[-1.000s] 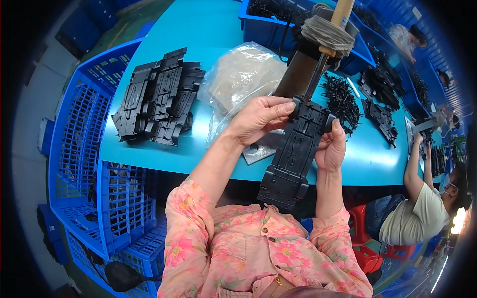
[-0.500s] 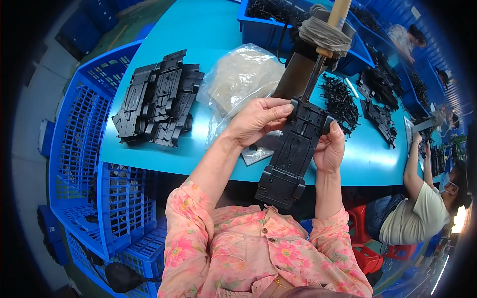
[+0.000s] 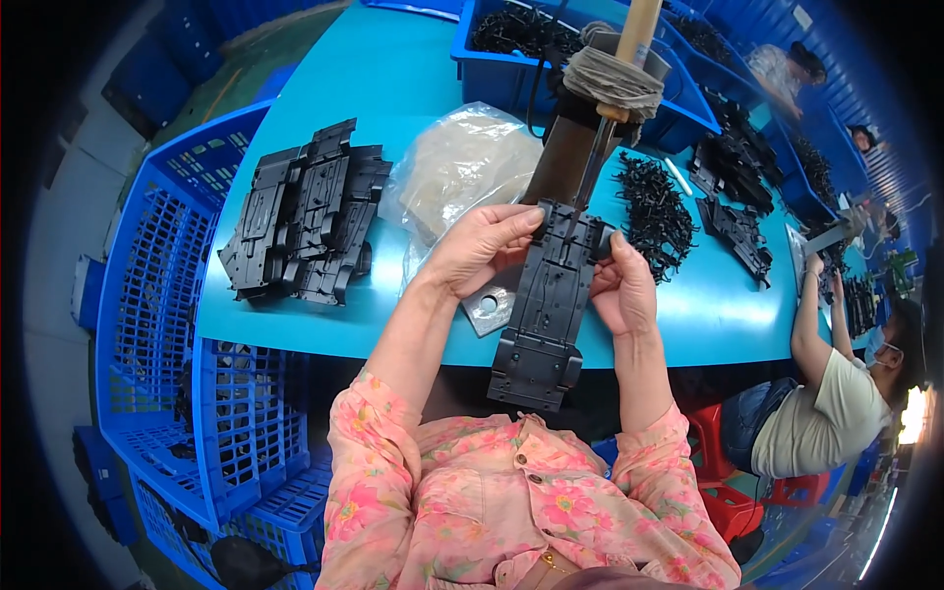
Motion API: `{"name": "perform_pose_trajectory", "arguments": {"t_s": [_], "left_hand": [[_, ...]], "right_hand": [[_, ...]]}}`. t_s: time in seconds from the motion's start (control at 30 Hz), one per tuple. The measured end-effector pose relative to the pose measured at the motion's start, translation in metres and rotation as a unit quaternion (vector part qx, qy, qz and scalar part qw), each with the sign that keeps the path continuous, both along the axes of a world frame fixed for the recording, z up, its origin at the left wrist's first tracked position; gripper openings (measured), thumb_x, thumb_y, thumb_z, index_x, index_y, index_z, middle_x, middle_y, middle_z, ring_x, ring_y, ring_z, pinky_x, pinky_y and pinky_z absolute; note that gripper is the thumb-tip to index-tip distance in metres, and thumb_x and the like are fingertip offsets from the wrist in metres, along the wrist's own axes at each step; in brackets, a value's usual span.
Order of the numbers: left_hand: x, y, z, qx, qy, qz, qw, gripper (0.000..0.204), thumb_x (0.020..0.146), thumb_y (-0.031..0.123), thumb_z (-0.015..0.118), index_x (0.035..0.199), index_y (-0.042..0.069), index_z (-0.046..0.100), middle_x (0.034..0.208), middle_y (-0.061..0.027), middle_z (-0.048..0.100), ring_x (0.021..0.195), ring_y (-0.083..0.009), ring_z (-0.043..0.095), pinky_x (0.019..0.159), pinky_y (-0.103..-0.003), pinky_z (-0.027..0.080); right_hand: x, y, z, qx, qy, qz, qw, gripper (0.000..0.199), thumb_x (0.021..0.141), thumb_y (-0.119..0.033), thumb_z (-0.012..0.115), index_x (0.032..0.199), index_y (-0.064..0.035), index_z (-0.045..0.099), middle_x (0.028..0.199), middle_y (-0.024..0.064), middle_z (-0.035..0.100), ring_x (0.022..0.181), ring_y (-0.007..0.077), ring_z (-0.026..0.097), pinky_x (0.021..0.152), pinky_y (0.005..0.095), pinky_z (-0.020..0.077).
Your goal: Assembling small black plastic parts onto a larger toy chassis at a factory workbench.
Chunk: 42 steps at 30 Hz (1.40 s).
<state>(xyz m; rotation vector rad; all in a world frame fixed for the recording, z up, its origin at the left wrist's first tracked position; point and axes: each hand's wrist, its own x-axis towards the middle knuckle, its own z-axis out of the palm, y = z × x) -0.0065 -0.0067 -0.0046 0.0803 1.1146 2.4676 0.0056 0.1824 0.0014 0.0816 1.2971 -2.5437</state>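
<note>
I hold a long black plastic chassis [image 3: 539,313] by its far end with both hands. My left hand [image 3: 484,248] is closed on its left edge, thumb on top. My right hand [image 3: 625,287] pinches the right edge by a rounded arch, and both sets of fingertips are partly hidden beneath. The near end hangs past the table edge, over my lap. At the far end a thin metal shaft comes down from a pale wooden rod [image 3: 639,29] bound in grey cloth [image 3: 612,83]; whether it touches the chassis I cannot tell. A metal plate [image 3: 488,307] with a round hole lies beside my left wrist.
Stacked black chassis [image 3: 310,216] lie on the left of the turquoise table [image 3: 413,59], near a clear plastic bag [image 3: 467,162]. Small black parts [image 3: 654,216] are heaped to the right. Blue crates [image 3: 162,285] stand at lower left. A masked co-worker [image 3: 826,413] sits at right.
The chassis has turned straighter in my hands, its near end less tilted leftward. The table scene has shifted slightly left and down in view, and more of the holed metal plate shows.
</note>
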Motion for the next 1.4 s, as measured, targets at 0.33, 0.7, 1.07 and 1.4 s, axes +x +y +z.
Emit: {"name": "perform_pose_trajectory", "arguments": {"t_s": [0.33,0.7,1.07,1.4], "left_hand": [[0.007,-0.01,0.005,0.024,-0.012,0.05,0.998,0.02,0.079,0.02,0.059,0.088,0.002,0.057,0.072,0.0021,0.055,0.058,-0.0026,0.047,0.057,-0.016,0.043],[0.004,-0.014,0.001,0.05,0.002,0.043,0.998,0.022,0.079,0.022,0.059,0.087,0.001,0.057,0.077,-0.0012,0.058,0.065,-0.0044,0.052,0.061,-0.018,0.044],[0.005,-0.015,-0.001,0.057,0.0,0.044,0.997,0.024,0.079,0.023,0.059,0.089,0.001,0.056,0.078,-0.0013,0.058,0.064,-0.0042,0.052,0.061,-0.017,0.044],[0.007,-0.013,0.002,0.061,-0.004,0.055,0.997,0.023,0.079,0.022,0.059,0.089,0.002,0.057,0.075,-0.0002,0.058,0.06,-0.0034,0.051,0.057,-0.017,0.045]], "right_hand": [[-0.011,-0.003,0.005,0.013,-0.022,0.072,0.997,0.021,0.076,-0.024,0.062,0.072,-0.0067,0.051,0.065,0.0,0.051,0.058,0.0093,0.049,0.054,0.0222,0.0428],[-0.018,-0.008,-0.005,-0.007,0.076,0.088,0.993,0.023,0.077,-0.023,0.061,0.068,-0.0062,0.047,0.065,0.0032,0.052,0.057,0.0101,0.051,0.054,0.0204,0.0429],[-0.013,-0.011,0.002,-0.004,0.068,0.08,0.994,0.024,0.077,-0.024,0.06,0.068,-0.0063,0.046,0.064,0.0017,0.051,0.056,0.0092,0.049,0.054,0.0199,0.0413],[-0.016,-0.009,-0.005,-0.004,0.062,0.072,0.995,0.024,0.076,-0.024,0.062,0.071,-0.0051,0.048,0.059,-0.0028,0.042,0.053,0.0073,0.044,0.054,0.0202,0.0403]]}}
